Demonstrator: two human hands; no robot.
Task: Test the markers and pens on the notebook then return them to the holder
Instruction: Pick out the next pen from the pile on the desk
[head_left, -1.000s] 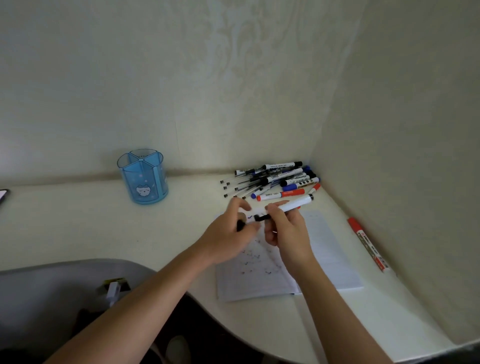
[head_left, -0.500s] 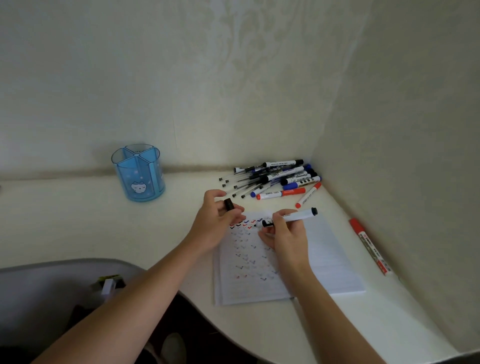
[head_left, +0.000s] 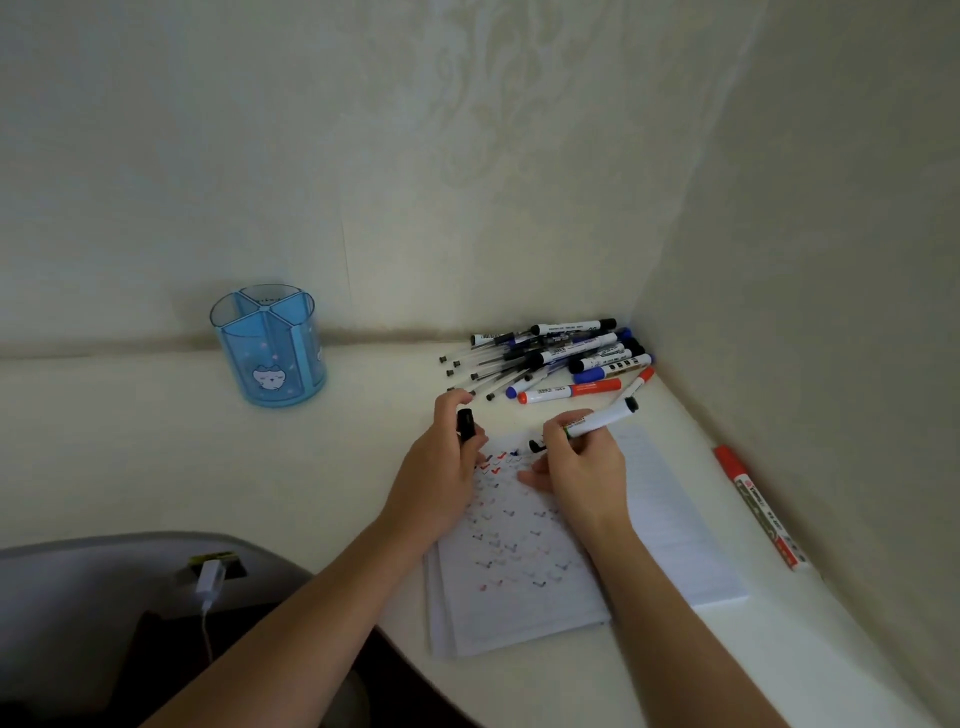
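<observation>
— How much room is there around the work?
— It's tight on the right. Two walls meet in a corner, and the pile of markers and pens (head_left: 550, 358) lies pushed into it. The tabletop (head_left: 156, 447) has a front edge that curves inward under the forearms, and the near corner of the notebook (head_left: 670, 525) reaches almost to it. The holder (head_left: 270, 348) stands well to the left, near the back wall, with plain tabletop between it and the hands.
— Materials?
— The holder is a translucent blue plastic cylinder, split into wedge compartments, with a little cat face on its front. The notebook is ruled white paper, lying open, its left page covered in rows of small red, blue and black ticks.
— And the hands?
— The left hand (head_left: 441, 467) curls round one short black cap (head_left: 465, 425) at the page's left edge. The right hand (head_left: 576, 462) pinches one white-barrelled marker (head_left: 602, 418), tip down near the top of the page.
— Counts?
— One holder, one notebook, and one red marker (head_left: 758, 506) alone along the right wall. The pile I cannot count.
</observation>
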